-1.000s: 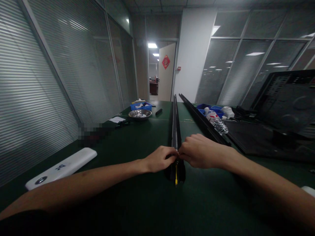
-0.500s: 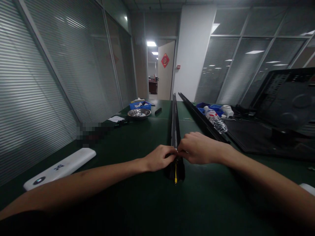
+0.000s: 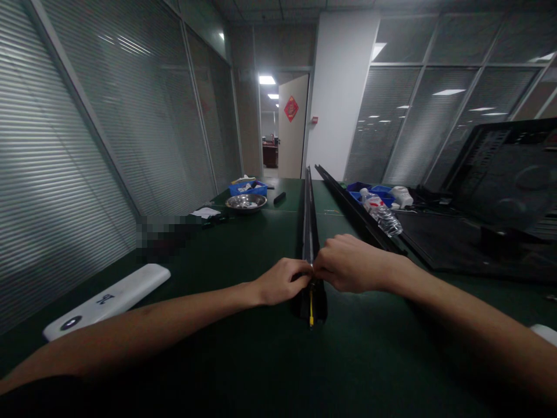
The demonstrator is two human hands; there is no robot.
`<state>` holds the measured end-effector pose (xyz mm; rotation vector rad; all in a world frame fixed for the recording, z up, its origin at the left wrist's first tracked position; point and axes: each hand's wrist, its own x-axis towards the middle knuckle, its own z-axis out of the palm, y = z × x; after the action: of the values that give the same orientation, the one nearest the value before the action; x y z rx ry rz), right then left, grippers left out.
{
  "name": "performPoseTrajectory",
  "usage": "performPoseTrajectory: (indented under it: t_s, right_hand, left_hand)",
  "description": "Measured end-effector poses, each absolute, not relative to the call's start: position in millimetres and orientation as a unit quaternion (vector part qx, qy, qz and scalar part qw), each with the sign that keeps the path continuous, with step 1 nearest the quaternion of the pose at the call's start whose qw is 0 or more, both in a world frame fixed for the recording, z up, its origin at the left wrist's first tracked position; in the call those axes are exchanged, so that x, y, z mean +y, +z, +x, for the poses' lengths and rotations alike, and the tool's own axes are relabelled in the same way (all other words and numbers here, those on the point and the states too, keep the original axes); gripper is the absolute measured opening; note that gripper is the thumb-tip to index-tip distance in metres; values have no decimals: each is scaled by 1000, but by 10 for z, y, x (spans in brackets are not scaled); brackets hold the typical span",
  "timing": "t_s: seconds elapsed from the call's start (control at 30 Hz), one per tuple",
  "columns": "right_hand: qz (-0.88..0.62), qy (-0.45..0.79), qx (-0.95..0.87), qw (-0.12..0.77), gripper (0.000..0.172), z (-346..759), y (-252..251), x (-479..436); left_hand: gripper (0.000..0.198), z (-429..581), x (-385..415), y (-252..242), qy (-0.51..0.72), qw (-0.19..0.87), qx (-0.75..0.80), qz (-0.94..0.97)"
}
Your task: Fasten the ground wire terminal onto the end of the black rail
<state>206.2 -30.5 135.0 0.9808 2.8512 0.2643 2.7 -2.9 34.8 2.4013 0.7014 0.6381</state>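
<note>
A long black channel rail [image 3: 309, 217] runs straight away from me along the green table. At its near end my left hand [image 3: 285, 281] and my right hand [image 3: 343, 264] meet over the channel. Both are closed, thumbs and fingers pinched close together. Whatever lies between the fingertips is too small and covered to make out. Just below them a thin yellow piece [image 3: 311, 310], like a cable end or a slim handle, sticks out of the channel toward me.
A second black rail [image 3: 352, 203] lies slantwise to the right, beside a clear plastic bottle [image 3: 382, 213] and blue bins [image 3: 383, 194]. A metal bowl [image 3: 246, 203] and a blue basket [image 3: 248, 188] stand far left. A white case [image 3: 108, 302] lies near my left forearm; a large black panel [image 3: 509, 180] leans at right.
Both hands stay at the same spot on the rail, with only a slight shift of the right hand's fingers. The camera view has moved very slightly.
</note>
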Motion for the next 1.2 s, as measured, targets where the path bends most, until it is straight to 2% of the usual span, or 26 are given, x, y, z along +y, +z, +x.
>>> performPoseTrajectory:
  t_s: [0.5, 0.73, 1.2]
  right_hand:
    - [306, 83, 948, 36, 18, 2125, 1340, -274]
    - [317, 87, 943, 48, 22, 2117, 1328, -287]
    - [307, 84, 947, 39, 19, 2094, 1352, -309]
  left_hand:
    - [23, 18, -52, 365, 233, 302, 273, 883]
    - [26, 2, -43, 351, 232, 321, 270, 878]
    - [21, 0, -49, 328, 246, 324, 273, 872]
